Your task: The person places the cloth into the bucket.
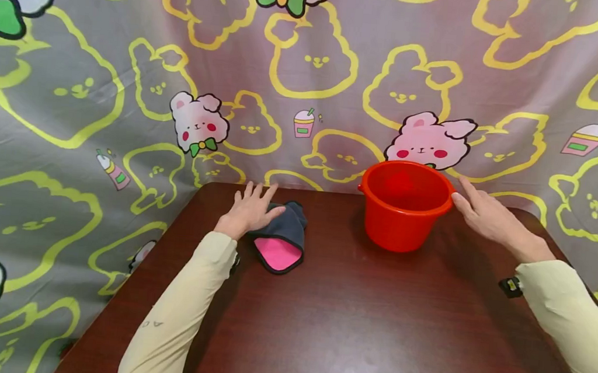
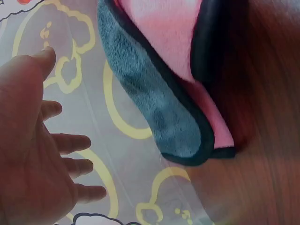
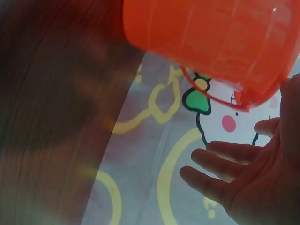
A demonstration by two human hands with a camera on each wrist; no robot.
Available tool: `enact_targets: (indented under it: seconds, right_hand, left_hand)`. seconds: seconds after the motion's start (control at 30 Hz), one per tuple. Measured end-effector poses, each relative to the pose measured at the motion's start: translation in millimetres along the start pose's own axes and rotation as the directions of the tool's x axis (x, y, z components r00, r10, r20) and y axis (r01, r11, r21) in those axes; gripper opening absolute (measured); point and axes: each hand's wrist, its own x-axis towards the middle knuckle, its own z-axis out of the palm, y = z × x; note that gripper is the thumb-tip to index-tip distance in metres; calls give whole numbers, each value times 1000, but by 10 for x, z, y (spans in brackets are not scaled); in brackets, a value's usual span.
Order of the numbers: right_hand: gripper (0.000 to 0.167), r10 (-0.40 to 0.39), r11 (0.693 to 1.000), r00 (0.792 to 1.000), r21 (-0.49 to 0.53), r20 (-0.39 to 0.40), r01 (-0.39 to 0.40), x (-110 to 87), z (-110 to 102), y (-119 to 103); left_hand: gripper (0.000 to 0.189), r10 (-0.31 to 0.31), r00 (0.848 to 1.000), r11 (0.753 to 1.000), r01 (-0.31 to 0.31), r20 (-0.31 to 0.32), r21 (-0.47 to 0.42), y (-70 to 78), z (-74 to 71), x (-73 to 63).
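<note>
In the head view, a red bucket [image 1: 401, 228] is seen standing upright on the brown table [image 1: 346, 322], near its far edge; to its left, a grey-and-pink cloth [image 1: 283, 225] is laid doubled over. No contents can be made out in the bucket, and the cloth is placed outside it. The left hand [image 1: 248, 210] is held at the cloth's left side, the right hand [image 1: 491, 218] beside the bucket's rim.

In the left wrist view, the fingers are spread and nothing is grasped; the cloth is left loose.

In the right wrist view, nothing is gripped either; whether the rim is touched by the thumb cannot be told. Judged from this, both items are set down, and whether any handling is left to be done remains unclear.
</note>
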Motion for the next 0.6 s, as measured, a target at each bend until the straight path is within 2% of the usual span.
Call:
enact_targets:
  seconds: [0.2, 0.37, 0.6]
  right_hand:
    - [81, 49, 996, 998, 81, -44, -46, -7, 16, -99]
    - [83, 95, 985, 993, 151, -74, -83, -12, 40, -149]
    - [81, 180, 943, 979, 301, -98, -143, -26, 107, -253]
  left_hand:
    - [77, 11, 1000, 1000, -11, -5, -8, 60, 75, 21]
    - [78, 29, 1000, 998, -28, 4, -50, 129, 129, 39]
    - [79, 17, 1000, 995, -15, 24, -97, 173, 205, 19]
